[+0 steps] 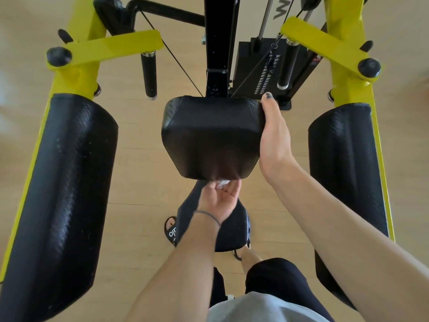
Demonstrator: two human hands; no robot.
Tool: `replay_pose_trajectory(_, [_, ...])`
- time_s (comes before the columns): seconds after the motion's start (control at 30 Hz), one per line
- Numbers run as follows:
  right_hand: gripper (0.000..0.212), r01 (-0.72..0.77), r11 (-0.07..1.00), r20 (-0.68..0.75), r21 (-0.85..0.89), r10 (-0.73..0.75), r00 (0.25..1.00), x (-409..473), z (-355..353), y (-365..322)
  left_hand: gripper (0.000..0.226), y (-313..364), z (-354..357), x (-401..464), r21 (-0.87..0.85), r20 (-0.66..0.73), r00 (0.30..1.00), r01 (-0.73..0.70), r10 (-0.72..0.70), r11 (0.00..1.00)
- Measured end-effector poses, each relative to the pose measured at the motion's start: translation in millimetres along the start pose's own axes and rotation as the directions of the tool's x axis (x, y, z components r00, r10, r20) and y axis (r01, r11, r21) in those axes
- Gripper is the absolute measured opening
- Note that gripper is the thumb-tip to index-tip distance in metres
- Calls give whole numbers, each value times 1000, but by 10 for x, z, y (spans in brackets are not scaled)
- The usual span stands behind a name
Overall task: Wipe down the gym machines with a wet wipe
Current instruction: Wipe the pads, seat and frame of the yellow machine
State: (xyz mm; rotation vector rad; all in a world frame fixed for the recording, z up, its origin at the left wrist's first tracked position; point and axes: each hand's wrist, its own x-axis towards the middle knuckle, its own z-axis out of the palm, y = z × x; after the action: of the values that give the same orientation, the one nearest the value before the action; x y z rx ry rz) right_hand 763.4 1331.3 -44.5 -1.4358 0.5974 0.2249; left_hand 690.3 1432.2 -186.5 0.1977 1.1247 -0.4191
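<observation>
The right hand [274, 138] grips the back pad's [211, 135] right edge; the left hand [220, 201] pinches the wet wipe [223, 182] under its near edge. That loose bunch could slip free.

head camera looks steeply down, close over the machine's back pad [212, 135].

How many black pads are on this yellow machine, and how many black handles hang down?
Big side pads: 2 (left, right)
Middle pads: 2 (back pad, seat)
Hanging handles: 2 (left, right)
Total: 6
</observation>
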Motion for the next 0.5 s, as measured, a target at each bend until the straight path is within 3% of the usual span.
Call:
replay_pose_trajectory(0.2, [81,-23,1000,22,10,23,1000,17,-27,-9,40,-549,236,-22,-103,-12,1000,-14,13,995])
replay_pose_trajectory(0.27, [82,-24,1000,30,13,24,999,18,-35,-20,35,-592,320,-62,24,-73,994,-84,85,996])
replay_pose_trajectory(0.3, [82,-25,1000,40,12,24,999,16,-40,-27,30,-589,345,-107,48,-93,989,-108,112,993])
replay_pose_trajectory(0.43, [79,-9,1000,63,9,8,998,9,-44,-31,14,-297,168,-61,-131,-57,985,-170,164,977])
replay_pose_trajectory(0.5, [80,-15,1000,57,5,14,998,-4,-32,-36,16,-62,74,-71,-26,-115,971,-213,209,977])
